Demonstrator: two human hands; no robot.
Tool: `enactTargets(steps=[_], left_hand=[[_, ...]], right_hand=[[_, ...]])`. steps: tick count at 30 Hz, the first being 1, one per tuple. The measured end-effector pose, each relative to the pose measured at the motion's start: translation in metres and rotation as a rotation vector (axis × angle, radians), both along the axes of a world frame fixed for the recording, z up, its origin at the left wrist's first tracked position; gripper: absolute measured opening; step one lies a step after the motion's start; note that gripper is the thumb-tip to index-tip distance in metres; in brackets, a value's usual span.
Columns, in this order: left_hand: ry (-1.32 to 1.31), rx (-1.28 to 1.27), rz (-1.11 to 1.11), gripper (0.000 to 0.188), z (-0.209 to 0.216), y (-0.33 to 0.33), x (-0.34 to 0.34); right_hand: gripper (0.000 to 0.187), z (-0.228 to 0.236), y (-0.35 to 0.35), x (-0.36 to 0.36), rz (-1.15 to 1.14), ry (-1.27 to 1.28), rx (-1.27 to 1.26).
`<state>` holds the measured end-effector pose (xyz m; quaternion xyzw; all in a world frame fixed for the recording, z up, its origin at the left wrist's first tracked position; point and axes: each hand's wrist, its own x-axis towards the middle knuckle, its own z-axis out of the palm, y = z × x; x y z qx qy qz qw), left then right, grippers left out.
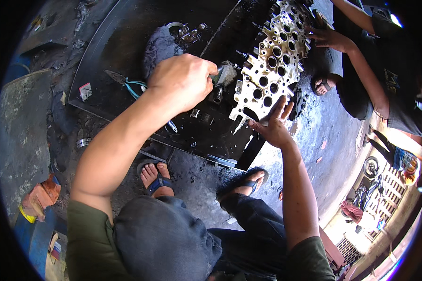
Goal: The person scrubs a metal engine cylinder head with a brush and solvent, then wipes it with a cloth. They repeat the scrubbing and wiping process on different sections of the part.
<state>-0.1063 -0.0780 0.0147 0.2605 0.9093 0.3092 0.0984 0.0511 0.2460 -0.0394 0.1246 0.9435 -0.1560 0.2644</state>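
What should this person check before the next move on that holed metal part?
1. Left hand grips the tool firmly: ok, fist closed around it.
2. Right hand steadies the metal part: ok, fingers at its near edge.
3. Other person's hand holds the far end: ok.
4. Tool tip seated: cannot tell, hidden by the fist.
5. Pliers lie on the black sheet, away from the part: ok.
6. Feet protected: not ok, open sandals.

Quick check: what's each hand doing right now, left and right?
Left hand: closed around a tool.
Right hand: open, fingers spread against the cylinder head.
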Motion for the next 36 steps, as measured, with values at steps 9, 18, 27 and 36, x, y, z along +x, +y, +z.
enactTargets(steps=[9,18,27,36], left_hand=[[0.234,-0.074,-0.155,0.024,-0.011,-0.002,-0.008],[0.193,-0.028,-0.259,0.027,-0.009,0.003,-0.008],[0.269,-0.091,-0.392,0.030,-0.008,0.007,-0.016],[0.221,-0.255,-0.253,0.032,0.014,0.016,0.001]], right_hand=[[0.164,-0.001,-0.001,-0.001,-0.010,-0.005,0.010],[0.159,0.008,-0.005,-0.003,-0.008,-0.034,-0.006],[0.162,0.006,-0.007,-0.002,-0.010,0.009,0.061],[0.162,-0.003,-0.002,0.000,0.013,0.007,0.085]])
